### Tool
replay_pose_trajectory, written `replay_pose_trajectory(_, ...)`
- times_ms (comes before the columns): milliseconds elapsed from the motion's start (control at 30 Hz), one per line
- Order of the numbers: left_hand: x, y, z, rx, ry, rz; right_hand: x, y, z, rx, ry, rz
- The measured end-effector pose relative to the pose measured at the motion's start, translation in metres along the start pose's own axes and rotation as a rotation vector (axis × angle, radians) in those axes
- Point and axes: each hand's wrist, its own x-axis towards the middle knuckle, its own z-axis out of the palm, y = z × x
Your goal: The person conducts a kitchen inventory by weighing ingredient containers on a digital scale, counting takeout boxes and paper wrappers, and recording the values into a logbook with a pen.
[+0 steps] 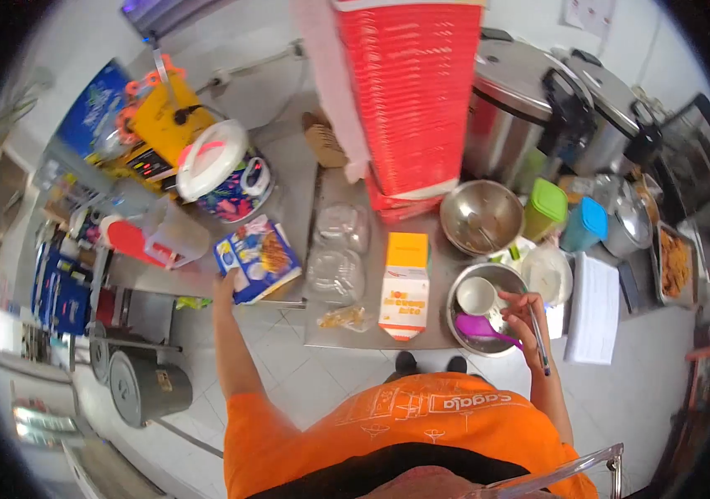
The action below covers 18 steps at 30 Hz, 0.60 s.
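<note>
At the left table's front edge, my left hand point(224, 287) is closed on the lower left corner of a blue printed packet point(257, 259). My right hand point(525, 320) is over the right side of a steel bowl point(475, 341), its fingers closed around a slim pen-like stick point(541, 341). In that bowl lie a white cup point(476, 294) and a purple spoon point(478, 326), whose handle reaches toward my right hand. Left of the bowl rests an open orange and white carton point(406, 287). Clear plastic containers point(336, 275) sit between the packet and the carton.
A tall red stack point(411, 100) rises at the back centre. Behind a second steel bowl point(481, 218) are large pots point(509, 108). Green point(546, 205) and blue point(585, 224) containers, papers point(594, 308) and a food tray point(675, 264) are right. A floral tub point(226, 175) and a clear jug point(176, 233) stand left.
</note>
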Motion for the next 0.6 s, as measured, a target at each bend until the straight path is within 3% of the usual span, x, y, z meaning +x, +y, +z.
replay_pose_trajectory(67,0.075,-0.071,-0.003,-0.039,0.034,-0.026,-0.010,-0.001,-0.003,0.020,0.056,0.056)
replay_pose_trajectory(133,0.057,-0.041,0.000,-0.073,-0.069,-0.040,-0.023,0.008,-0.014,-0.049,0.092,0.033)
replay_pose_trajectory(200,0.043,-0.020,0.000,-0.054,-0.054,0.101,-0.037,0.007,-0.025,-0.137,0.146,0.072)
replay_pose_trajectory(267,0.043,-0.017,-0.004,0.218,0.042,0.137,-0.054,0.028,-0.046,-0.169,0.208,0.062)
replay_pose_trajectory(400,0.020,0.015,-0.006,0.843,0.432,0.138,-0.088,0.044,-0.085,-0.258,0.427,0.113)
replay_pose_trajectory(467,-0.008,0.046,0.005,0.865,0.558,0.273,-0.104,0.046,-0.107,-0.207,0.556,0.099)
replay_pose_trajectory(600,-0.144,0.148,0.088,0.466,0.575,0.805,-0.135,0.066,-0.170,-0.114,0.838,0.069)
